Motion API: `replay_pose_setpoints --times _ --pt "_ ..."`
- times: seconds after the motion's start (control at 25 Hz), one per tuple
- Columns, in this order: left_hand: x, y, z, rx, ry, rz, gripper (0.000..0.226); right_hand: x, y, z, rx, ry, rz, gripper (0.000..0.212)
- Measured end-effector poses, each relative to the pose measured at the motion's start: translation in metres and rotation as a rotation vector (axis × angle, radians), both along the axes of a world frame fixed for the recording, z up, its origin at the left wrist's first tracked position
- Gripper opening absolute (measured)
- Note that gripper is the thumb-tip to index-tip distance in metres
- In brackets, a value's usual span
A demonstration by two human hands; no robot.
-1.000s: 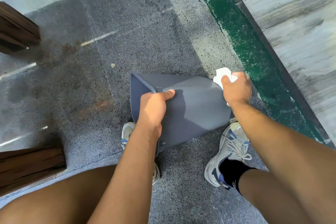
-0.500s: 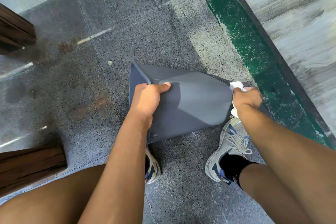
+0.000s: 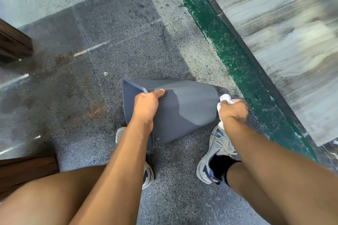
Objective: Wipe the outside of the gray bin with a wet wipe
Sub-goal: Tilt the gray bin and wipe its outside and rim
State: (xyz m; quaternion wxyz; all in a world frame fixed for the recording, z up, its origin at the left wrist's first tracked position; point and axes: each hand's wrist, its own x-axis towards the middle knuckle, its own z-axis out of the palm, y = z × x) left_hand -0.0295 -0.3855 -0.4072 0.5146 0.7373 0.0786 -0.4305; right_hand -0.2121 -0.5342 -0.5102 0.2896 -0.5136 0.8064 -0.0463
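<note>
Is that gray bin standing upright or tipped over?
Tipped on its side. The gray bin has its open rim facing left, gripped by the left hand; the right hand holds the wet wipe at its base.

I see a speckled gray stone floor (image 3: 113, 29), part sunlit and part in shadow, with rusty stains (image 3: 91, 113) and pale streaks. A worn green painted strip (image 3: 236, 64) runs diagonally along a gray streaked wall (image 3: 285, 38) at right. Dark wooden furniture (image 3: 14, 42) sits at far left, and another wooden piece (image 3: 27, 168) lower left.

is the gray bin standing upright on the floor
No, the gray bin is tipped on its side, the left hand gripping its rim and its opening facing left.
</note>
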Motion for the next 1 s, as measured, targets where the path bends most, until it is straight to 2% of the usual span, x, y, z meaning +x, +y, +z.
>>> replay_pose_setpoints --times 0.12,0.24,0.44,0.56,0.68,0.84,0.92,1.0 --pt "-0.007 0.000 0.008 -0.036 0.071 -0.059 0.043 -0.005 0.011 0.024 -0.006 -0.034 0.032 0.045" --pt "-0.018 -0.001 0.017 -0.092 0.133 -0.148 0.029 -0.005 0.029 0.052 -0.047 -0.129 0.154 0.040" --pt "-0.034 -0.008 0.032 -0.231 0.206 -0.179 0.054 0.001 0.069 0.096 -0.173 -0.234 0.410 0.041" --pt "-0.042 -0.013 0.045 -0.236 0.229 -0.145 0.062 -0.004 0.083 0.120 -0.249 -0.126 0.601 0.028" --pt "-0.049 -0.014 0.060 -0.225 0.266 -0.155 0.053 -0.005 0.090 0.148 -0.125 0.111 0.810 0.013" --pt "-0.056 -0.012 0.066 -0.225 0.328 -0.190 0.061 0.009 0.109 0.166 -0.109 0.170 0.926 0.049" --pt "-0.056 -0.012 0.061 -0.237 0.343 -0.219 0.068 0.014 0.112 0.162 -0.094 0.176 0.935 0.053" --pt "-0.053 -0.012 0.058 -0.247 0.338 -0.247 0.052 0.018 0.107 0.156 -0.101 0.172 0.901 0.049"
